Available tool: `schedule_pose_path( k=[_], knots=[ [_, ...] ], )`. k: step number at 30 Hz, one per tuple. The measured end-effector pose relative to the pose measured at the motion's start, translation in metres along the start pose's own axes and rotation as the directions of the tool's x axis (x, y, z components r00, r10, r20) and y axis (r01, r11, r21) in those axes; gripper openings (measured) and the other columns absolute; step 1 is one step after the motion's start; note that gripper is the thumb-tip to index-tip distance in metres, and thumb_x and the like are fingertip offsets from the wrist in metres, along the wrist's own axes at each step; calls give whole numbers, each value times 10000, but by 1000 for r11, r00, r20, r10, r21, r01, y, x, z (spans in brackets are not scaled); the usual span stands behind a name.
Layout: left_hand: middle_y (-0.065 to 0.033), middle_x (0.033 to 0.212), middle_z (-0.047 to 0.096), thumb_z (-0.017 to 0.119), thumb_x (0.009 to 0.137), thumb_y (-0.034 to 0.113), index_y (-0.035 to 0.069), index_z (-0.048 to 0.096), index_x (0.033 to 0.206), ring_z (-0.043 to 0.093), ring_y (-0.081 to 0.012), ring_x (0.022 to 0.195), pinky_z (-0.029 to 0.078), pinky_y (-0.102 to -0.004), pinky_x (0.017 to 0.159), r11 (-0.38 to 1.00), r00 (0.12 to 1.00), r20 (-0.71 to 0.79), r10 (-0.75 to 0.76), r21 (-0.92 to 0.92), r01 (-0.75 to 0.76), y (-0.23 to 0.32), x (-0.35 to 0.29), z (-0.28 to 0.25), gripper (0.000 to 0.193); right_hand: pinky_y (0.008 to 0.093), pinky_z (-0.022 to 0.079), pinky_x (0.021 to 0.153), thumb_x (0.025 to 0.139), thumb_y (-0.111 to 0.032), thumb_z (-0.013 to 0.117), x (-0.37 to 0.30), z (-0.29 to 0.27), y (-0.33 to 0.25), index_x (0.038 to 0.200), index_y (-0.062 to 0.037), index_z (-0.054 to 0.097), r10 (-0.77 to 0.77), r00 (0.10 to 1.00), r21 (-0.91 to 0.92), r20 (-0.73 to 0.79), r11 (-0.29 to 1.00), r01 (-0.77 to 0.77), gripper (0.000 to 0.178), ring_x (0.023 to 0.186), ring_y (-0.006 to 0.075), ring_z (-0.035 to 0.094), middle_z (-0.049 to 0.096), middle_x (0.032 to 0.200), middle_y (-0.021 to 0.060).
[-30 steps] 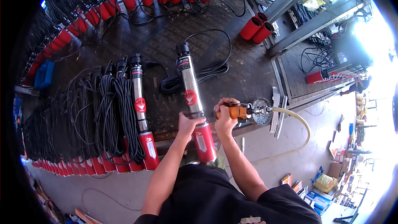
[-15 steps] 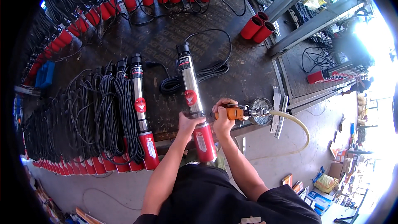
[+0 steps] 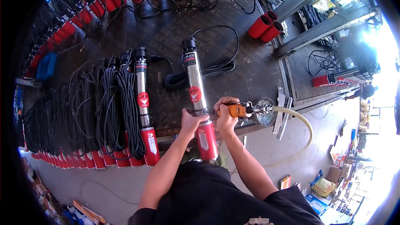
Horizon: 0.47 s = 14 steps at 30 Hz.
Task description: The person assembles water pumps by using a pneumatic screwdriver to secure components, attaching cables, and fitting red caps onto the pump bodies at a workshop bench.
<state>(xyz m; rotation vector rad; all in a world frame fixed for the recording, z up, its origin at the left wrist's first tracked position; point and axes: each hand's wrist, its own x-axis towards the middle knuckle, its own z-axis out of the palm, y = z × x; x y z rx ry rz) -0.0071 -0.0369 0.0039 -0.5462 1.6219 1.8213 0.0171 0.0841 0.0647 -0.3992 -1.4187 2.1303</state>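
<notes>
A submersible pump [image 3: 196,77], a steel cylinder with a black top and a red lower section, lies lengthwise before me, its lower end close to my body. My left hand [image 3: 193,123] is closed round it just above the red section, the thumb across the front. To the right, my right hand [image 3: 226,116] grips an orange air tool [image 3: 238,110] with metal fittings and a pale hose [image 3: 298,114]. The tool's working end is hidden by my fingers and points toward the pump's joint. A coiled black cable [image 3: 200,75] lies behind the pump.
A second pump [image 3: 142,83] stands left, beside a long row of pumps with bundled black cables [image 3: 110,112]. More red-ended pumps line the table's far edge. Red open cups [image 3: 266,27] stand at back right, near a metal frame [image 3: 312,25]. A round dish [image 3: 266,116] sits beneath the tool's fittings.
The whole view has shifted slightly. Both hands keep their holds on the pump and the air tool, with little visible movement against the table.
</notes>
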Motion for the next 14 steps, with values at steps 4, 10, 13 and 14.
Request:
schedule_pose_path(
  k=[4,10,13,14],
  knots=[
    [-196,1134,566,856,633,59,-26,337,1246,649,-252,953,565,-386,818,997,1000,6,-28,-67,29,-4,-2,0,808,338,481,687,824,86,455,-5,-6,8,971,-56,458,-14,1000,30,-1,999,14,205,703,173,520,538,860,117],
    [-178,1115,557,855,637,40,-31,329,1254,639,-243,962,563,-375,837,994,999,21,33,-106,-30,0,-8,9,814,274,464,605,856,37,488,-4,-16,20,1010,-63,478,-61,998,-50,-24,997,60,183,683,131,527,582,840,105],
    [-190,1196,548,851,647,31,-50,309,1337,622,-270,1079,503,-376,991,1000,1000,3,10,12,-10,-19,16,7,882,270,518,641,903,-51,532,2,-35,21,1163,-64,498,-175,985,-213,6,962,172,262,763,151,628,634,870,121],
    [-246,1335,499,825,721,69,-58,297,1394,592,-314,1187,471,-373,1045,976,997,10,76,204,-77,-15,18,11,864,270,543,668,913,-77,544,2,-39,14,1221,-71,494,-194,981,-191,-14,963,188,313,821,169,670,662,921,144]
  ],
)
